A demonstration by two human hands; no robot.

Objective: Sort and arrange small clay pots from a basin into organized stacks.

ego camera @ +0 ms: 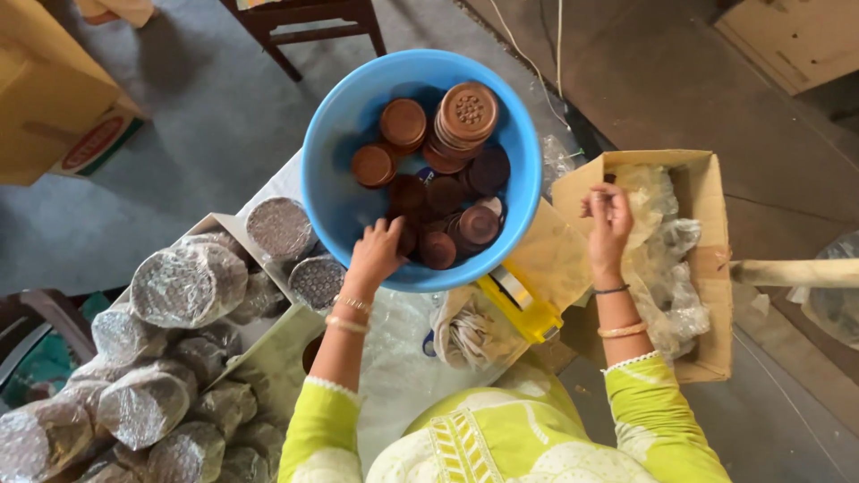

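Note:
A blue plastic basin (pixel 333 170) sits in front of me, holding several round brown discs (pixel 465 114), some stacked in a pile. My left hand (pixel 374 252) reaches over the basin's near rim, fingers down among the dark discs; whether it grips one is hidden. My right hand (pixel 608 224) is raised over an open cardboard box (pixel 711 192), pinching the edge of a clear plastic bag (pixel 658 210) from the heap inside.
Several plastic-wrapped cylindrical stacks (pixel 188 284) lie piled at the left, some in a box. A yellow tape dispenser (pixel 523 304) and a bundle of bags (pixel 470 331) lie below the basin. A wooden chair (pixel 304 22) stands behind, cartons at the far left and top right.

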